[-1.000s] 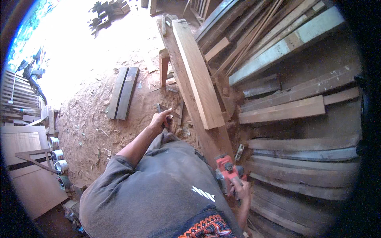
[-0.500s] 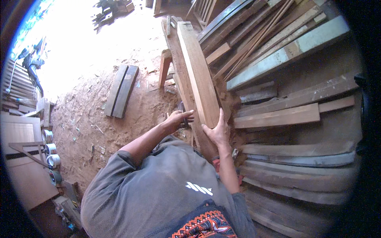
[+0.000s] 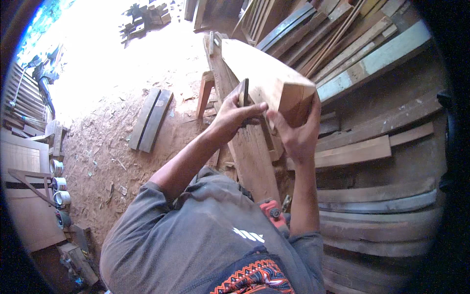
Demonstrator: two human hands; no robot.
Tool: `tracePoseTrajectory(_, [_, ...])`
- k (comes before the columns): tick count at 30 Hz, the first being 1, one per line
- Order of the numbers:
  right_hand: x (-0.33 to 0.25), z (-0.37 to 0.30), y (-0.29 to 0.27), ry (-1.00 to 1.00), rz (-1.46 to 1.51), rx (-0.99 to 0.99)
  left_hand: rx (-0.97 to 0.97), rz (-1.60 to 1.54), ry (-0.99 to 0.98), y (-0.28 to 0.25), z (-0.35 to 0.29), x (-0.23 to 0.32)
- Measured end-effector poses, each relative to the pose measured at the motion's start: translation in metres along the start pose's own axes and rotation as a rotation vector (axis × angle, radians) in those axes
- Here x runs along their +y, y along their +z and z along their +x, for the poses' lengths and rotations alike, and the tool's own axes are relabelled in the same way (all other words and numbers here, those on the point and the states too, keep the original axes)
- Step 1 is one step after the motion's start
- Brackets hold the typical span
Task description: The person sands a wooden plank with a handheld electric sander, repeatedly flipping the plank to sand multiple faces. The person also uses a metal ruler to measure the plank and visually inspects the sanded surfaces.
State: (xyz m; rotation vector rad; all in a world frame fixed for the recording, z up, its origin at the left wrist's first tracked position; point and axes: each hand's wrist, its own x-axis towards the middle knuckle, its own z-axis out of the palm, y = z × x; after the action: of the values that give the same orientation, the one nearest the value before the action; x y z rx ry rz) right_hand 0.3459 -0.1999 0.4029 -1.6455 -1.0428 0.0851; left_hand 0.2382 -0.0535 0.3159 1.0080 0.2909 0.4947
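A thick, pale wooden beam (image 3: 267, 66) is raised at its near end, so its square end face (image 3: 295, 93) shows. Its far end reaches toward the far end of a wooden bench plank (image 3: 252, 159). My right hand (image 3: 296, 134) grips the near end, thumb on the left side and fingers round the right. Just left of it, my left hand (image 3: 235, 115) is closed round a dark, straight-edged tool (image 3: 244, 92) that looks like a try square. My left fingers partly hide this tool.
A red power tool (image 3: 273, 213) sits by the bench's near end. Boards (image 3: 352, 152) lie stacked along the right. Two dark planks (image 3: 152, 120) rest on the dirt floor at left. Paint cans (image 3: 59, 183) stand near the left edge.
The beam's near end has come up off the bench plank and swung right. My right hand has risen with it. My left hand has moved forward, bringing the dark tool into clearer view.
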Motion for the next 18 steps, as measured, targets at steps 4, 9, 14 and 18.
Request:
tracePoseTrajectory(4, [-0.006,0.029,0.010,-0.088,-0.017,0.072,0.089,-0.065,-0.029,0.009,0.010,0.028])
tracePoseTrajectory(9, [-0.005,0.033,0.013,-0.070,0.004,0.091,0.110,-0.029,-0.024,0.008,0.009,0.031])
tracePoseTrajectory(14, [-0.004,0.034,0.013,-0.077,-0.010,0.103,0.106,-0.027,-0.013,0.004,0.008,0.030])
tracePoseTrajectory(18, [-0.007,0.034,0.015,-0.088,0.004,0.106,0.141,-0.007,-0.047,0.003,0.009,0.029])
